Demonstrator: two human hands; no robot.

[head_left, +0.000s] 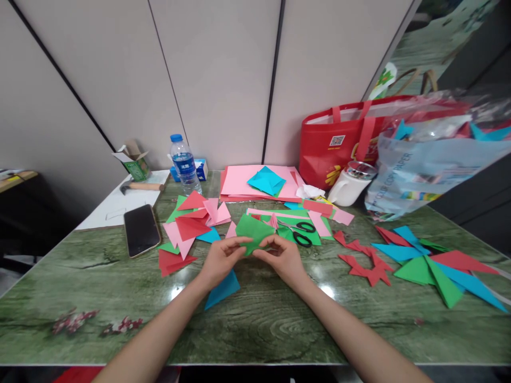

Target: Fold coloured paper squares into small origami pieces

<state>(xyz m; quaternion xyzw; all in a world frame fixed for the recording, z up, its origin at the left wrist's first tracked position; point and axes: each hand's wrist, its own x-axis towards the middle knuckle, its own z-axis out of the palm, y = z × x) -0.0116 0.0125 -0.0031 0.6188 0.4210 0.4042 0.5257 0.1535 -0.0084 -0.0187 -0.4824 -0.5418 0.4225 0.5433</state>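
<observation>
A piece of green paper (254, 230) is held up between my two hands above the middle of the table. My left hand (223, 258) pinches its lower left edge, and my right hand (282, 256) pinches the lower right. Just behind the right hand lie black-handled scissors (303, 234) on green and pink paper strips. Under my left wrist is a blue paper piece (223, 290). Folded red, pink and green paper pieces (194, 223) are heaped to the left of my hands.
Pink sheets (235, 181) with a blue folded paper (266, 181) lie at the back. A phone (141, 230), hammer (143, 186) and water bottle (186, 165) stand or lie left. Right are a white mug (346, 186), red bag (319, 141), plastic bag (415, 170) and red paper cutouts (367, 266).
</observation>
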